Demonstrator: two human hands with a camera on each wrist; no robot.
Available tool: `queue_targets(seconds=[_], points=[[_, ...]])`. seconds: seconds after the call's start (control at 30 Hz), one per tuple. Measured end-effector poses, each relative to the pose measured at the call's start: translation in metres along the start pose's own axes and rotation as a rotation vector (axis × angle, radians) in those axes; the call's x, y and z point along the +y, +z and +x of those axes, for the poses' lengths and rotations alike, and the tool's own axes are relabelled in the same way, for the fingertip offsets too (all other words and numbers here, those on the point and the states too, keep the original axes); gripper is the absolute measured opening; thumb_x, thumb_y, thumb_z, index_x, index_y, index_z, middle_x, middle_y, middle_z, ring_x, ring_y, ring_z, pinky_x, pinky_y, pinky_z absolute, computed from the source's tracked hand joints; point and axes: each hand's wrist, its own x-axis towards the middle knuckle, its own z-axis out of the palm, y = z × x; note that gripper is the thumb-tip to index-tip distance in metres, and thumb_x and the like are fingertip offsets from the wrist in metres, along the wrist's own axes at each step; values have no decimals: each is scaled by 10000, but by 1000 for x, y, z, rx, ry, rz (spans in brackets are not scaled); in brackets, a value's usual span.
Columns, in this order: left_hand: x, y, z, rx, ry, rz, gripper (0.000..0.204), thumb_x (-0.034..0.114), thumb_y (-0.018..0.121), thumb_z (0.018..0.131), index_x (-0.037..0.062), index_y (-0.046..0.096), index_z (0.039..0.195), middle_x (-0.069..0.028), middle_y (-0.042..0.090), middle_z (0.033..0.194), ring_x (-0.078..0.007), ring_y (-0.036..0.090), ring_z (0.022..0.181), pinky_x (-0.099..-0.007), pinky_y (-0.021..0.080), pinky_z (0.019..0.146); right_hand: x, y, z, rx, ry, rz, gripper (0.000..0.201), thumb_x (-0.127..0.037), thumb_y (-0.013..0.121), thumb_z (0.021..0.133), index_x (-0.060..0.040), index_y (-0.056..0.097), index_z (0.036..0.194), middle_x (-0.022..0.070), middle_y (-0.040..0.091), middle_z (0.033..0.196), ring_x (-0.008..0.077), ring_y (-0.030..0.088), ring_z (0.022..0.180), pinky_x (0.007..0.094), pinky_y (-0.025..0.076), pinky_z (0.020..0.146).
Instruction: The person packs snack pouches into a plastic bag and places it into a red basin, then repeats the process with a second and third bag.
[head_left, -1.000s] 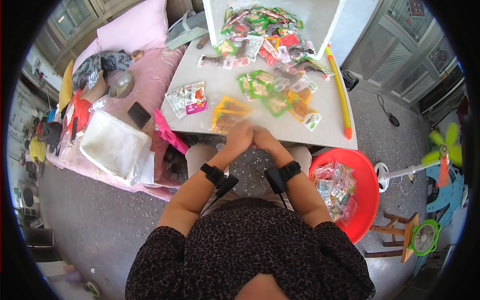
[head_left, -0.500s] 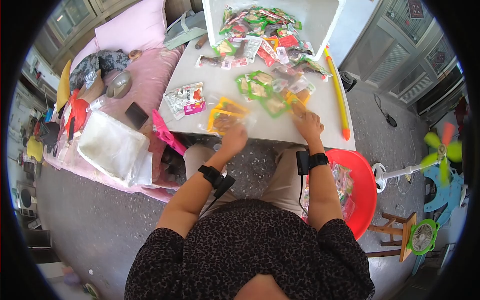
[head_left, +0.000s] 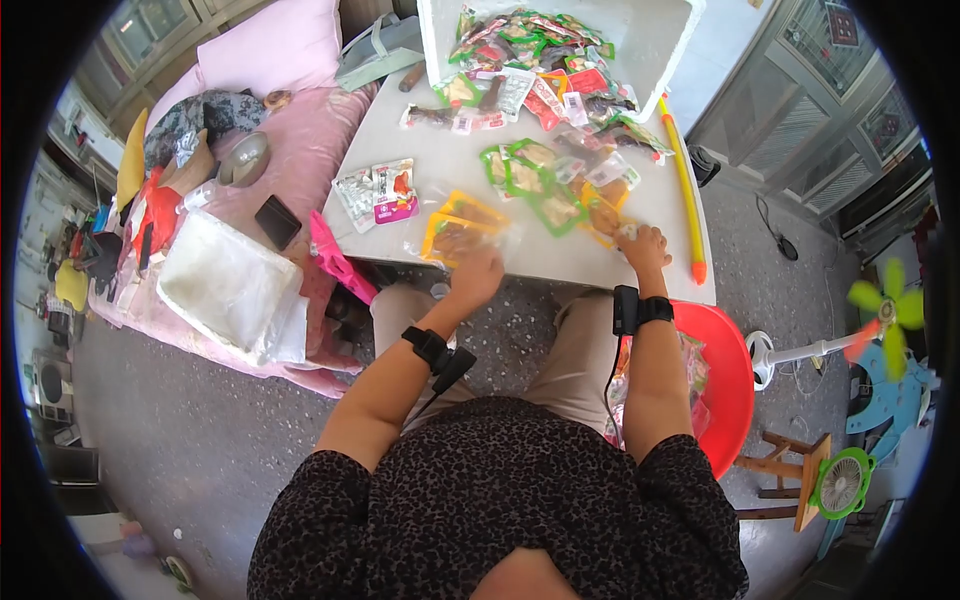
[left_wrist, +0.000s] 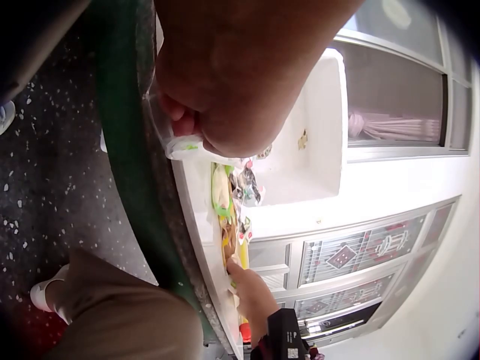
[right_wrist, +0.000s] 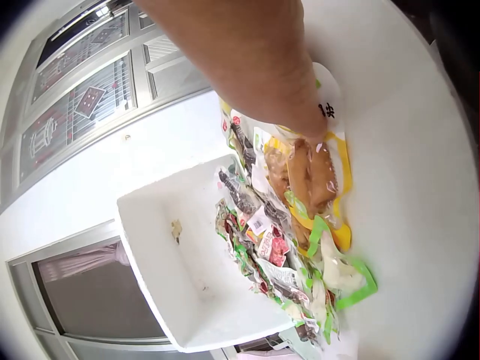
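In the head view my left hand [head_left: 478,275] grips the near end of yellow-edged clear packets [head_left: 455,238] at the table's front edge. Its fingers curl round a clear packet end in the left wrist view. Farther right, my right hand [head_left: 645,248] pinches the white-labelled end of another yellow-edged packet [head_left: 603,215], whose brown contents show in the right wrist view [right_wrist: 321,176]. Green-edged packets [head_left: 558,208] lie just left of it. A silver packet [head_left: 355,198] and a white-and-purple packet [head_left: 396,192] lie together on the left.
A white foam box [head_left: 432,50] on its side holds many packets at the table's back. A yellow stick [head_left: 684,190] lies along the right edge. Below stands a red basin [head_left: 735,390] with packets; a fan [head_left: 885,310] is farther right.
My hands were together at the table's front edge; the right has moved right to the yellow-edged packet and shifted to its labelled end. The left stays with its packets.
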Motion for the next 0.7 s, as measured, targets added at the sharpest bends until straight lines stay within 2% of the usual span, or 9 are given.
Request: queue_targets(seconds=[0.1, 0.2, 0.3, 0.4, 0.5, 0.6, 0.7], points=[[-10, 6, 3, 76, 81, 96, 98, 154, 471, 724, 64, 495, 756, -128, 534, 699, -281, 531, 666, -361, 399, 579, 4, 7, 2, 68, -79, -58, 444, -425, 535, 669, -96, 535, 967, 87, 483, 1066, 263, 396, 1050, 488, 296, 824], [-10, 6, 3, 81, 69, 77, 95, 152, 471, 726, 65, 494, 757, -125, 534, 702, -283, 530, 670, -361, 399, 582, 17, 21, 21, 64, -230, 173, 346, -336, 564, 682, -55, 516, 879, 86, 564, 835, 246, 548, 802, 401, 430, 653], [-11, 6, 3, 85, 67, 84, 87, 144, 475, 726, 64, 491, 754, -123, 533, 700, -278, 531, 668, -354, 399, 580, 24, 19, 10, 122, -205, 770, 179, -198, 548, 725, -33, 502, 776, 76, 545, 698, 219, 550, 609, 303, 451, 539], [-15, 7, 5, 72, 54, 46, 87, 134, 478, 728, 53, 489, 759, -122, 530, 695, -261, 529, 662, -338, 397, 580, 11, -5, -30, 18, -202, 1246, 93, -104, 522, 750, -22, 489, 779, 77, 530, 722, 154, 539, 583, 258, 467, 500], [-20, 12, 11, 111, 135, 2, 90, 125, 482, 731, 39, 492, 757, -120, 527, 679, -241, 527, 638, -325, 396, 570, 1, -16, -67, -137, -154, 1479, 88, -69, 487, 778, -27, 466, 853, 71, 536, 756, 144, 550, 598, 257, 488, 498], [-2, 2, 12, 78, 128, -46, 96, 120, 483, 732, 27, 495, 750, -119, 525, 668, -230, 523, 619, -322, 396, 563, -14, -16, -97, -380, -136, 1570, 180, -35, 488, 774, -33, 427, 943, 72, 538, 793, 151, 564, 630, 265, 494, 481], [6, -3, 13, 86, 101, -67, 96, 117, 486, 728, 24, 499, 746, -121, 527, 667, -229, 522, 613, -322, 396, 558, -31, 0, -110, -467, -98, 1534, 226, -15, 478, 769, -27, 408, 983, 86, 532, 837, 161, 567, 659, 263, 493, 467]])
